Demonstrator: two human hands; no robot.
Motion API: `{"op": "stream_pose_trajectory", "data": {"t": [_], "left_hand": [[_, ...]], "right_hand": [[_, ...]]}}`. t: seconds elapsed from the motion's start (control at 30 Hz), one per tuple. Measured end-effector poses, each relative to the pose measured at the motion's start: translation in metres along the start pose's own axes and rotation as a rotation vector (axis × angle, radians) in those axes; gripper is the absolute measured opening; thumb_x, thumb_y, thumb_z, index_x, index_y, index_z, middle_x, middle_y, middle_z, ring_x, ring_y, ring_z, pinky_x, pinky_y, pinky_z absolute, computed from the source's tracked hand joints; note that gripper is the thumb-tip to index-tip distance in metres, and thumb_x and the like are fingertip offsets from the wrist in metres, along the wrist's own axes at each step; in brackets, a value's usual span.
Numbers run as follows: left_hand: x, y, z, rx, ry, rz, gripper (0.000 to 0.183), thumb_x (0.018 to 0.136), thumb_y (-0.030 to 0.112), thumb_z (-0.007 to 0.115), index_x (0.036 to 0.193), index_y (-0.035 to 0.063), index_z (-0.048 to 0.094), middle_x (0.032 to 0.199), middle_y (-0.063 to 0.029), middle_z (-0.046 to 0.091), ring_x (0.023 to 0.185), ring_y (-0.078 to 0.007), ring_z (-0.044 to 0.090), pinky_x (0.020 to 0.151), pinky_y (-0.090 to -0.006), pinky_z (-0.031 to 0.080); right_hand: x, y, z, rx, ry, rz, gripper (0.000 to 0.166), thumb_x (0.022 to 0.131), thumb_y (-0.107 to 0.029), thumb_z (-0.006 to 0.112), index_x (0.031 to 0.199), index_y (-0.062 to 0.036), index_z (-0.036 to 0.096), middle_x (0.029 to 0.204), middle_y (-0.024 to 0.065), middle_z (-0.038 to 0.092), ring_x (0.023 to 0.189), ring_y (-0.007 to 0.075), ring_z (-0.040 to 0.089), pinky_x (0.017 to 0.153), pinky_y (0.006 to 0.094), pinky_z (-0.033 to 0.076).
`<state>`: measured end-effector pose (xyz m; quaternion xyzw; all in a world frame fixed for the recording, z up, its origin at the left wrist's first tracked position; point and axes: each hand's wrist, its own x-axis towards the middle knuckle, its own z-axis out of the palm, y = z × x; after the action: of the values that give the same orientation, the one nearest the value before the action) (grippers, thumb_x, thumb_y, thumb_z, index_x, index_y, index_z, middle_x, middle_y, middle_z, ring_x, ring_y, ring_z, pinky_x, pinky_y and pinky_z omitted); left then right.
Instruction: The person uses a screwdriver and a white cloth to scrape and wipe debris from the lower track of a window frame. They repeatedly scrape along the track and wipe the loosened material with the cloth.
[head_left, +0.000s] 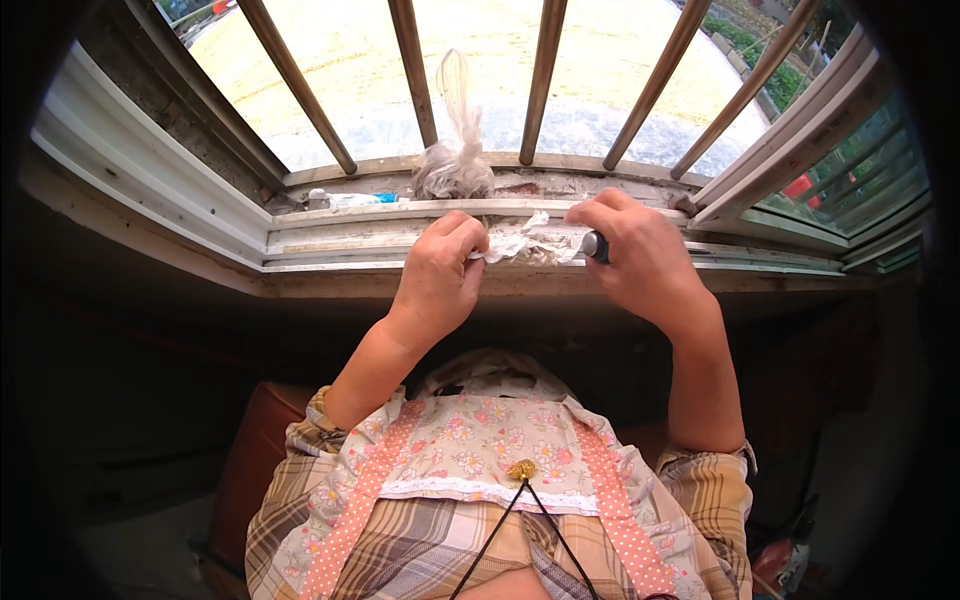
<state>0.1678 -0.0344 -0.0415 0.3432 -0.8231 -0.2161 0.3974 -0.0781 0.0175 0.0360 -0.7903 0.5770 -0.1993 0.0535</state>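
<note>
My left hand (445, 271) pinches one end of a crumpled white piece of tissue or thin cloth (517, 247) over the window track (337, 240). Parts of this wad look brownish and soiled. In my right hand (637, 251) is a tool with a dark handle and a round grey end (595, 244), which faces the wad. My fingers hide most of the tool, so its kind cannot be told. The right thumb and index finger are close to the wad's right end; whether they touch it is unclear.
Metal window bars (544, 82) rise beyond the sill. A knotted plastic bag (454, 169) and a white-and-blue tube (360, 199) lie behind the track. At right stands a sliding window frame (787, 142). A brown-red piece of furniture (251, 457) is at lower left.
</note>
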Motion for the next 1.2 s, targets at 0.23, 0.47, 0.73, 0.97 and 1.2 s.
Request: {"op": "stream_pose_trajectory", "data": {"t": [0.23, 0.47, 0.73, 0.97, 1.2], "left_hand": [[0.000, 0.001, 0.001, -0.021, 0.001, -0.008, 0.022, 0.077, -0.016, 0.064, 0.091, -0.0004, 0.059, 0.096, -0.0142, 0.066, 0.089, -0.0322, 0.067, 0.079, -0.0365, 0.054], [0.002, 0.001, 0.001, -0.035, -0.005, 0.003, 0.021, 0.078, -0.016, 0.065, 0.091, -0.0003, 0.059, 0.097, -0.0132, 0.066, 0.089, -0.0295, 0.068, 0.079, -0.0347, 0.054], [-0.009, -0.007, -0.001, -0.163, 0.086, -0.154, 0.021, 0.081, -0.017, 0.064, 0.093, -0.0007, 0.059, 0.099, -0.0103, 0.065, 0.088, -0.0207, 0.066, 0.081, -0.0303, 0.055], [-0.013, -0.011, -0.028, 0.054, 0.112, -0.181, 0.020, 0.079, -0.016, 0.063, 0.092, -0.0006, 0.060, 0.094, -0.0108, 0.064, 0.086, -0.0231, 0.066, 0.078, -0.0319, 0.054], [-0.018, -0.009, -0.038, 0.406, 0.127, -0.035, 0.022, 0.076, -0.013, 0.066, 0.093, 0.0015, 0.064, 0.094, -0.0145, 0.063, 0.090, -0.0363, 0.064, 0.081, -0.0423, 0.053]], "right_hand": [[-0.027, -0.022, -0.080, 0.842, 0.648, -0.250, 0.012, 0.088, -0.002, 0.067, 0.100, 0.0009, 0.062, 0.075, 0.0040, 0.061, 0.059, 0.0092, 0.057, 0.058, 0.0256, 0.050], [-0.012, -0.013, -0.028, 1.213, 0.666, -0.304, 0.015, 0.086, 0.003, 0.061, 0.101, 0.0009, 0.060, 0.073, 0.0067, 0.060, 0.054, 0.0118, 0.058, 0.052, 0.0262, 0.050], [-0.012, -0.001, 0.003, 1.347, 0.510, -0.208, 0.016, 0.082, 0.002, 0.060, 0.097, 0.0035, 0.064, 0.072, 0.0075, 0.061, 0.055, 0.0102, 0.057, 0.051, 0.0251, 0.047], [-0.015, 0.003, 0.002, 1.352, 0.477, -0.196, 0.017, 0.080, 0.000, 0.062, 0.097, 0.0032, 0.065, 0.070, 0.0062, 0.062, 0.055, 0.0093, 0.056, 0.052, 0.0242, 0.045], [-0.013, -0.001, 0.002, 1.301, 0.446, -0.185, 0.017, 0.081, -0.003, 0.065, 0.097, 0.0018, 0.067, 0.069, 0.0047, 0.063, 0.056, 0.0078, 0.056, 0.052, 0.0228, 0.044]]}}
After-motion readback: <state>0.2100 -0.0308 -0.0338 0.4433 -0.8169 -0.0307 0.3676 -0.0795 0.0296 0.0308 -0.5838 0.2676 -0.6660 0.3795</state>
